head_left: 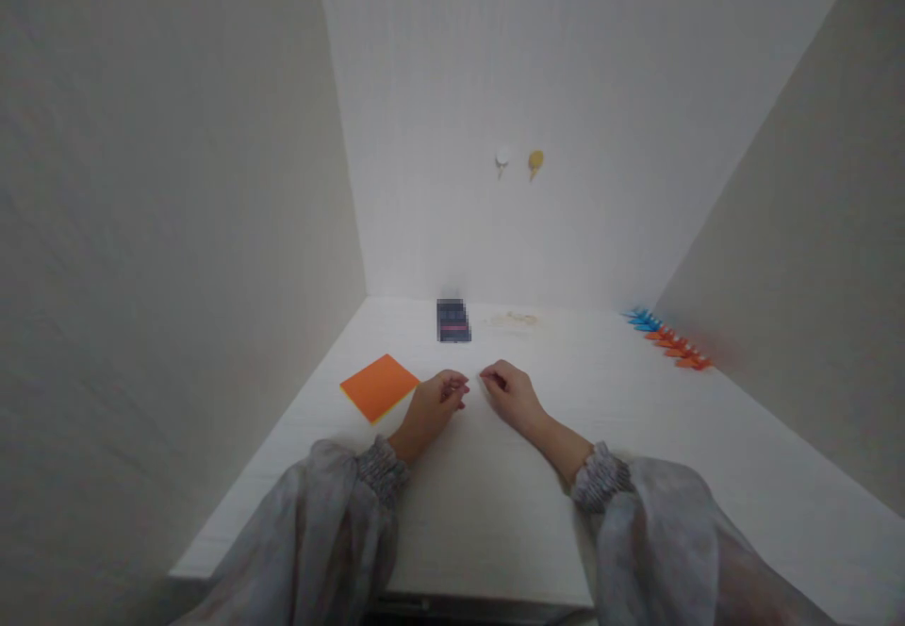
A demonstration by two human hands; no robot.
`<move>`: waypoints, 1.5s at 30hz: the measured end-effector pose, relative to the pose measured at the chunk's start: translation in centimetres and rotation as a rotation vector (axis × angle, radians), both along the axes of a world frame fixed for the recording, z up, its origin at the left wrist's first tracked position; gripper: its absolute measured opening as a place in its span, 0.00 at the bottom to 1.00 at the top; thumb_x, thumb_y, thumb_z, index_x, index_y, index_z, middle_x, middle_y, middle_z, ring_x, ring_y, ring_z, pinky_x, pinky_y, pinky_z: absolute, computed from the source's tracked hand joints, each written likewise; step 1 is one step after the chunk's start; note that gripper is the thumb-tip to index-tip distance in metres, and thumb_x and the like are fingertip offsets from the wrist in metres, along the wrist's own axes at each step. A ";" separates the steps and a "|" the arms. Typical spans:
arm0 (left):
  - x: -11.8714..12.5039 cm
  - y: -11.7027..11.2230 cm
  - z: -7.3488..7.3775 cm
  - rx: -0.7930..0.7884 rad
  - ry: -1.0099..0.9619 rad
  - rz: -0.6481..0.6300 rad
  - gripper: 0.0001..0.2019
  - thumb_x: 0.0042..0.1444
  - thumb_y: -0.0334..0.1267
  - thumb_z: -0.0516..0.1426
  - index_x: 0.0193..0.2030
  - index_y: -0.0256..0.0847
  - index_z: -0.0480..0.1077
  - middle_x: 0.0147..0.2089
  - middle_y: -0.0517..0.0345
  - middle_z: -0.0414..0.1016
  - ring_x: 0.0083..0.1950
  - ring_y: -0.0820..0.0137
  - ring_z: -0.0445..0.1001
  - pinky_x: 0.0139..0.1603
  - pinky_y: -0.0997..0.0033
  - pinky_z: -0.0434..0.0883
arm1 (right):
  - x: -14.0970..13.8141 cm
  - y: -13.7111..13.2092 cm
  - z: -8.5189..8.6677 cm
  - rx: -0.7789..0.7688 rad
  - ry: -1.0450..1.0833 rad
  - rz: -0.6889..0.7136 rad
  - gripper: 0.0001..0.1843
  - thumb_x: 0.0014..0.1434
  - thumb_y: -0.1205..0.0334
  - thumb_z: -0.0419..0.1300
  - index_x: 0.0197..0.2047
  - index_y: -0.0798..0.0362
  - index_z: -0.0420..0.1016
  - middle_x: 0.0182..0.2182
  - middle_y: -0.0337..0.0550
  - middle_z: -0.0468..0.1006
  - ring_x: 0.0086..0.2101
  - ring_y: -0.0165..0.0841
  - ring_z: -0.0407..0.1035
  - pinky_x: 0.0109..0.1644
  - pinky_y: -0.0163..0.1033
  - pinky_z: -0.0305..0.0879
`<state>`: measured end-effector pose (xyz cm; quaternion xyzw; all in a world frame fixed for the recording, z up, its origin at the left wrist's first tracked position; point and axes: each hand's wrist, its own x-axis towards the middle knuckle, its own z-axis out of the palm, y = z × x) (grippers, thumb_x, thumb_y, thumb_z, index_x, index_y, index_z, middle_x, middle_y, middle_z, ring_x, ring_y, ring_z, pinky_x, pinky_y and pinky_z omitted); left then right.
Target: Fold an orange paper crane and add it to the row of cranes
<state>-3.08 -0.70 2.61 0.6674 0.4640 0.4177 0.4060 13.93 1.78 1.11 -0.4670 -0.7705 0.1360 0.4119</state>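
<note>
While both bare hands sit near each other at the middle of a white worktop [487, 536], I cannot tell whether either grip is apart, together or clamped on something small: the left hand [436, 400] and right hand [513, 398] have curled fingers, tips facing inward. Square orange paper [380, 387], yellow along its near edge, lies just beside the left hand; I cannot tell if they touch. Beyond the hands stands a dark object [452, 321] with a reddish stripe, too pixelated for me to read any label. Folded blue and orange shapes [671, 340] line the right side. One white hook [501, 159] and one yellow hook [535, 160] are on the back wall [431, 202].
</note>
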 end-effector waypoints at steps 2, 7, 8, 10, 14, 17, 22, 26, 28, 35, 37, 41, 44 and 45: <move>0.3 0.2 -0.2 0.002 0.038 0.004 0.09 0.50 0.35 0.52 0.38 0.37 0.66 0.31 0.58 0.73 0.27 0.75 0.72 0.30 0.75 0.69 | -0.2 -0.2 0.1 -0.013 -0.016 0.056 0.07 0.52 0.69 0.51 0.30 0.54 0.70 0.23 0.39 0.69 0.25 0.29 0.62 0.28 0.33 0.58; 0.8 0.0 0.0 0.054 0.193 -0.065 0.10 0.53 0.36 0.50 0.39 0.38 0.67 0.31 0.58 0.73 0.29 0.74 0.71 0.32 0.75 0.68 | -0.4 -0.9 0.4 -0.036 -0.062 0.169 0.08 0.52 0.70 0.51 0.28 0.53 0.71 0.24 0.39 0.69 0.26 0.29 0.63 0.29 0.33 0.58; 0.6 -0.1 0.1 0.079 0.236 -0.053 0.10 0.53 0.36 0.49 0.39 0.38 0.67 0.31 0.58 0.73 0.30 0.74 0.71 0.32 0.74 0.68 | -0.4 -1.0 0.4 -0.041 -0.065 0.174 0.08 0.52 0.70 0.51 0.29 0.53 0.71 0.24 0.39 0.69 0.26 0.29 0.63 0.29 0.33 0.58; 0.1 -0.1 0.1 0.154 0.367 -0.001 0.11 0.53 0.34 0.48 0.41 0.37 0.67 0.33 0.57 0.73 0.33 0.72 0.71 0.36 0.73 0.68 | -0.3 -1.0 0.4 -0.049 -0.069 0.178 0.08 0.52 0.70 0.51 0.30 0.53 0.71 0.25 0.40 0.70 0.27 0.30 0.64 0.31 0.34 0.59; -1.7 0.6 -0.2 0.315 0.749 0.193 0.13 0.49 0.31 0.51 0.43 0.36 0.66 0.45 0.51 0.69 0.50 0.67 0.65 0.52 0.68 0.60 | -0.3 -1.0 0.1 -0.050 -0.079 0.192 0.08 0.52 0.70 0.51 0.31 0.53 0.70 0.27 0.41 0.70 0.29 0.30 0.64 0.33 0.35 0.60; -3.1 1.3 -0.8 0.267 0.898 0.340 0.19 0.50 0.36 0.52 0.50 0.33 0.62 0.55 0.41 0.60 0.57 0.58 0.57 0.56 0.57 0.55 | -0.2 -1.1 0.0 -0.044 -0.092 0.215 0.08 0.52 0.71 0.51 0.31 0.54 0.70 0.27 0.41 0.70 0.28 0.30 0.64 0.32 0.34 0.60; -4.6 2.0 -1.5 0.171 1.133 0.418 0.21 0.57 0.44 0.45 0.54 0.33 0.57 0.54 0.40 0.62 0.56 0.57 0.58 0.52 0.54 0.57 | -0.1 -1.3 -0.1 -0.047 -0.122 0.255 0.08 0.52 0.72 0.50 0.31 0.54 0.69 0.28 0.42 0.69 0.29 0.30 0.64 0.33 0.34 0.61; -4.7 2.1 -1.5 0.210 1.178 0.365 0.16 0.59 0.41 0.43 0.50 0.36 0.60 0.49 0.45 0.66 0.53 0.63 0.62 0.50 0.62 0.59 | -0.2 -1.6 0.1 -0.062 -0.134 0.253 0.08 0.52 0.72 0.50 0.31 0.54 0.69 0.28 0.42 0.69 0.29 0.30 0.63 0.33 0.34 0.61; -4.7 2.0 -1.4 0.215 1.185 0.341 0.15 0.59 0.40 0.43 0.47 0.37 0.63 0.48 0.45 0.67 0.52 0.63 0.63 0.49 0.63 0.60 | -0.3 -1.6 0.2 -0.057 -0.132 0.261 0.08 0.52 0.72 0.50 0.31 0.54 0.69 0.28 0.42 0.69 0.29 0.30 0.63 0.33 0.34 0.61; -4.2 1.3 -0.4 0.243 1.213 0.261 0.14 0.59 0.32 0.41 0.42 0.34 0.65 0.44 0.42 0.67 0.45 0.62 0.67 0.42 0.63 0.63 | -0.3 -1.4 -0.1 -0.055 -0.131 0.259 0.09 0.52 0.72 0.50 0.31 0.53 0.70 0.28 0.42 0.69 0.29 0.31 0.64 0.33 0.35 0.61; -4.0 1.2 -0.1 0.244 1.215 0.251 0.13 0.59 0.30 0.41 0.42 0.34 0.65 0.43 0.41 0.67 0.44 0.61 0.68 0.41 0.62 0.63 | -0.3 -1.4 -0.2 -0.053 -0.127 0.261 0.09 0.52 0.72 0.50 0.31 0.52 0.70 0.28 0.42 0.69 0.29 0.31 0.63 0.33 0.35 0.61; -3.9 1.1 0.2 0.238 1.205 0.233 0.12 0.59 0.31 0.41 0.40 0.34 0.65 0.41 0.41 0.68 0.43 0.62 0.68 0.39 0.63 0.64 | -0.2 -1.3 -0.2 -0.045 -0.128 0.268 0.09 0.52 0.73 0.50 0.31 0.53 0.70 0.28 0.42 0.69 0.29 0.30 0.64 0.33 0.35 0.61; -4.0 1.0 0.2 0.241 1.192 0.214 0.11 0.58 0.31 0.42 0.40 0.36 0.64 0.40 0.45 0.69 0.41 0.64 0.69 0.39 0.66 0.64 | -0.2 -1.3 -0.1 -0.047 -0.125 0.278 0.09 0.52 0.73 0.50 0.32 0.54 0.70 0.28 0.42 0.69 0.30 0.30 0.64 0.33 0.35 0.60; -4.0 0.9 0.2 0.243 1.188 0.208 0.11 0.58 0.31 0.42 0.40 0.36 0.64 0.40 0.46 0.69 0.40 0.65 0.69 0.38 0.67 0.65 | -0.2 -1.4 -0.1 -0.049 -0.120 0.279 0.09 0.52 0.73 0.50 0.32 0.54 0.70 0.28 0.42 0.69 0.29 0.30 0.63 0.34 0.35 0.60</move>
